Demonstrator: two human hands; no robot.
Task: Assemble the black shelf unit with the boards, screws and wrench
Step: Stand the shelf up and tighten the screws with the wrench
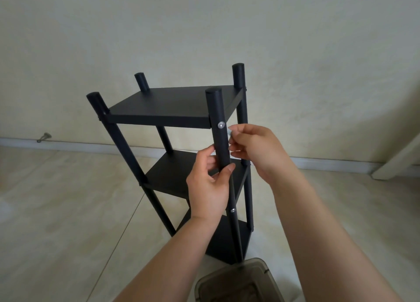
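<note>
1. The black shelf unit (pixel 179 156) stands upright on the floor (pixel 56 210), close to the wall (pixel 204 28), with three boards already between four round posts. My left hand (pixel 210 183) holds the front post (pixel 219 133) between the top and middle board, fingers and thumb curled around it.
2. My right hand (pixel 252 147) pinches a small pale piece at the fingertips, just beside the silver screw (pixel 221 125) in that post. I cannot tell if it is the wrench or a cover cap.
3. What may go wrong, I think: the small piece can slip from the pinch and roll away on the smooth floor. The unit is tall and narrow, so a hard sideways push at the top can tilt it if the left grip loosens. If this screw is not fully tight, the top board (pixel 172 106) can sag at this corner.
4. Posts are matte black cylinders with flat caps; boards are flat, thin, matte rectangles. A second screw (pixel 232 210) shines lower down. A brownish translucent plastic box (pixel 236 283) lies near my arms.
</note>
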